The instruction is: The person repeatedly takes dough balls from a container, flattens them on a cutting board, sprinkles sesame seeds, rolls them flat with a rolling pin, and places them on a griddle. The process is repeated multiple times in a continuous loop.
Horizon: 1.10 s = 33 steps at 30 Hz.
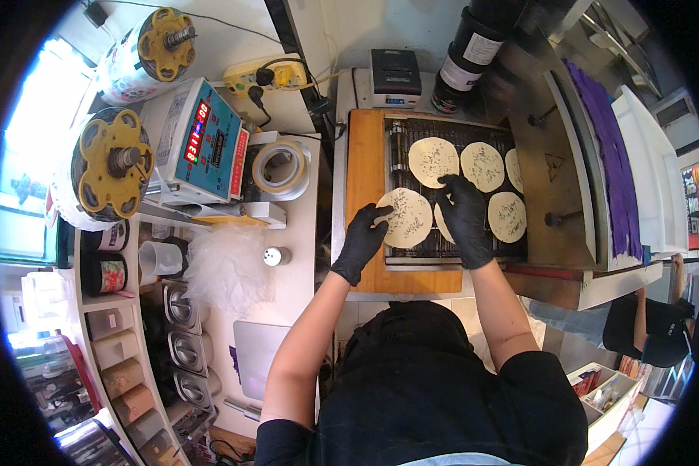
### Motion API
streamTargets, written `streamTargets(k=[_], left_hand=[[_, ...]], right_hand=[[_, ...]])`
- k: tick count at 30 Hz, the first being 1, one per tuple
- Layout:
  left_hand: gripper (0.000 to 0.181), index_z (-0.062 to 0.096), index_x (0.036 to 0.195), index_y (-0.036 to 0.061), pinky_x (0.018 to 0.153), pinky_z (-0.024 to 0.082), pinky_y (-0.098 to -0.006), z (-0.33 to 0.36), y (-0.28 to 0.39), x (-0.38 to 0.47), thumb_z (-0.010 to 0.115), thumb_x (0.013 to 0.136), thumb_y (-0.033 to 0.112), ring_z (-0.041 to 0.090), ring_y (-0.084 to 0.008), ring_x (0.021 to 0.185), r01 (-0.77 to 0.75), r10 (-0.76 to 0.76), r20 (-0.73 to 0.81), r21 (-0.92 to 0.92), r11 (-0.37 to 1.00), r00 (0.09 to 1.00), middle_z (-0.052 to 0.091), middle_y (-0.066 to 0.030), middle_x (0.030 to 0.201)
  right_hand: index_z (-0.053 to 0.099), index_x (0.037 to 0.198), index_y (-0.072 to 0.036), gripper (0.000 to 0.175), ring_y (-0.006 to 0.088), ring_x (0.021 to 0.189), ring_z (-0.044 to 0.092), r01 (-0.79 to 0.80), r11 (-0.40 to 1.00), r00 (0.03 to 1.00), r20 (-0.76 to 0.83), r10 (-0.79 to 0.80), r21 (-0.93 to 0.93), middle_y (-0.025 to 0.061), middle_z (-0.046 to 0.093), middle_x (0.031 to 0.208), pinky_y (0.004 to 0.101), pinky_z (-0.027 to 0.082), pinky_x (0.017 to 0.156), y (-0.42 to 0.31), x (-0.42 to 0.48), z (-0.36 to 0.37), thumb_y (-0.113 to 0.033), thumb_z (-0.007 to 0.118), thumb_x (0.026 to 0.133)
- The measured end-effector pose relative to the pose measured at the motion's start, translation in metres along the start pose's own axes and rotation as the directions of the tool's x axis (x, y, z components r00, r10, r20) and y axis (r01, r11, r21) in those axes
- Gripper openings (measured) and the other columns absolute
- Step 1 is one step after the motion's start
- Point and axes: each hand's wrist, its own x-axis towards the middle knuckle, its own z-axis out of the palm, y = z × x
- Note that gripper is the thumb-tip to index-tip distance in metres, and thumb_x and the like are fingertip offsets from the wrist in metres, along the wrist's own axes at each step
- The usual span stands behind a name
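Several round flatbreads with dark specks lie on the dark wire conveyor belt (454,254) of a metal oven. My left hand (362,237), in a black glove, grips the left edge of the nearest-left flatbread (406,220) between thumb and fingers. My right hand (467,221), gloved in black too, is over the belt, its fingertips at the lower edge of the upper-left flatbread (434,160); whether they grip it I cannot tell. It partly covers another flatbread (443,224). Farther right lie more flatbreads (482,166), (507,216), one partly under the oven's edge.
A wooden board (364,157) borders the belt. The oven housing (544,175) stands to the right, a small black printer (395,78) behind. On the left are a sealing machine (201,143), a tape roll (279,168) and a plastic bag (227,268). Another person (646,326) is at far right.
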Motion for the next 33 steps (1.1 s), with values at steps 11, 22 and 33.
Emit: streamTargets(k=[11, 22, 33], left_hand=[[0.05, 0.052, 0.134, 0.0086, 0.087, 0.05, -0.0328, 0.004, 0.025, -0.009, 0.06, 0.085, -0.003, 0.059, -0.0268, 0.11, 0.042, -0.041, -0.007, 0.039, 0.998, 0.999, 0.056, -0.0174, 0.131], [0.05, 0.045, 0.138, 0.0033, 0.093, 0.048, -0.0332, -0.059, 0.001, -0.173, 0.056, 0.089, -0.001, 0.059, -0.0221, 0.111, 0.052, -0.078, -0.502, -0.066, 0.996, 0.861, 0.058, -0.0143, 0.128], [0.038, 0.049, 0.134, 0.0014, 0.1, 0.044, -0.033, -0.01, -0.024, -0.411, 0.054, 0.095, 0.002, 0.056, -0.0207, 0.115, 0.07, -0.441, -0.84, -0.443, 0.894, 0.316, 0.06, -0.0115, 0.125]], right_hand=[[0.065, 0.093, -0.005, 0.018, 0.0288, 0.078, 0.063, 0.036, 0.999, 0.996, 0.081, -0.035, -0.013, 0.0132, 0.065, 0.084, 0.0382, 0.049, 0.072, -0.02, -0.094, -0.034, 0.0, 0.065, 0.076], [0.068, 0.094, -0.008, 0.018, 0.0331, 0.076, 0.061, 0.336, 0.92, 0.832, 0.395, -0.39, 0.201, 0.0125, 0.064, 0.082, 0.0451, 0.047, 0.067, -0.101, -0.135, 0.03, -0.007, 0.067, 0.077], [0.075, 0.078, -0.006, 0.037, 0.0235, 0.059, 0.067, 0.704, 0.707, -0.23, 0.964, 0.134, 0.069, 0.0117, 0.072, 0.074, 0.04, 0.054, 0.059, -0.116, 0.071, 0.217, -0.037, 0.06, 0.088]])
